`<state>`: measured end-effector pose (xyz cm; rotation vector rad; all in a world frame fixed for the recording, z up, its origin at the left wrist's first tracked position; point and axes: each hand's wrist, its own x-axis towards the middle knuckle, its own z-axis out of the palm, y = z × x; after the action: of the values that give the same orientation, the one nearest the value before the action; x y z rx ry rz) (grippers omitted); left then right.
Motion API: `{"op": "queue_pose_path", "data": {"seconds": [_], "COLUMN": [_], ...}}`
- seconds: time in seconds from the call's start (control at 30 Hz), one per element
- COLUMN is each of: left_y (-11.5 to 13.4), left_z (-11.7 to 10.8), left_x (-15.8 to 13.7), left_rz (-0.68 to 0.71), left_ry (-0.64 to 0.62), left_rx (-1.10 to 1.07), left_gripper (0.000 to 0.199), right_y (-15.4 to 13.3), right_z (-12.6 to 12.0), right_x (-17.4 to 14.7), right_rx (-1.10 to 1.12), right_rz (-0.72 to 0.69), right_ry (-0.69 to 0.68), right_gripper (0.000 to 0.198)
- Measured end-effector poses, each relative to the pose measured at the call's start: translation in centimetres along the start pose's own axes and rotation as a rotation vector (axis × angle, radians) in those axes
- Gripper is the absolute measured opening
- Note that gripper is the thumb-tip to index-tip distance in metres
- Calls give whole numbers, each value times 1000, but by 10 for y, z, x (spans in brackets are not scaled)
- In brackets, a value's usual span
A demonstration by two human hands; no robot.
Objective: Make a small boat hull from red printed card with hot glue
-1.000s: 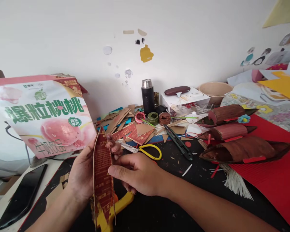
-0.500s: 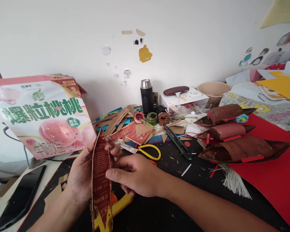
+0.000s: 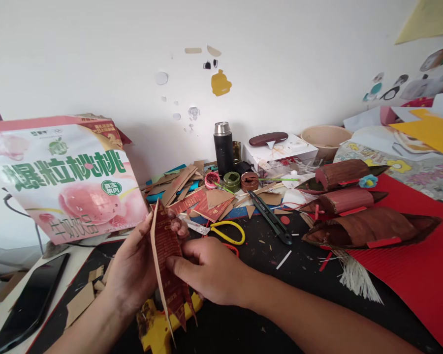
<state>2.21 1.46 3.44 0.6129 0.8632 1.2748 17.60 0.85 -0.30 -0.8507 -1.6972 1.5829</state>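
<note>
A narrow, boat-shaped cardboard piece (image 3: pixel 168 260), printed red inside and pointed at its upper end, is between my hands, tilted. My left hand (image 3: pixel 135 265) wraps it from the left; paint-stained fingertips show past its right edge. My right hand (image 3: pixel 214 270) pinches the right wall, thumb on the printed inner face and fingers behind. The lower end splits into pointed flaps standing apart. Beneath lies a yellow tool (image 3: pixel 155 327) like a glue gun, partly covered by the cardboard. Scissors (image 3: pixel 227 231) with yellow handles lie just beyond my right hand.
Three brown-painted model boats (image 3: pixel 372 228) stand on red corrugated sheet (image 3: pixel 409 275) at right. A utility knife (image 3: pixel 269 216), paint pots (image 3: pixel 250 181), cardboard scraps (image 3: pixel 180 184) and a black flask (image 3: pixel 224 150) lie beyond. At left are a large drink carton (image 3: pixel 70 182) and a phone (image 3: pixel 29 305).
The cardboard piece has turned and lifted slightly to the right, and its lower flaps have come apart. More of the yellow tool shows beneath. Both hands keep their hold.
</note>
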Motion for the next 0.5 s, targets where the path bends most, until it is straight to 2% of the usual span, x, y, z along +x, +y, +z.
{"op": "queue_pose_path", "data": {"seconds": [0.23, 0.5], "left_y": [-2, -5], "left_z": [9, 2], "left_x": [-1, 2], "left_rz": [-28, -11], "left_ry": [32, -3], "left_rx": [13, -21], "left_gripper": [27, 21], "right_y": [0, -2], "right_z": [0, 0], "right_x": [0, -1], "right_rx": [-58, -89], "right_rz": [10, 38], "right_ry": [1, 8], "right_gripper": [34, 31]}}
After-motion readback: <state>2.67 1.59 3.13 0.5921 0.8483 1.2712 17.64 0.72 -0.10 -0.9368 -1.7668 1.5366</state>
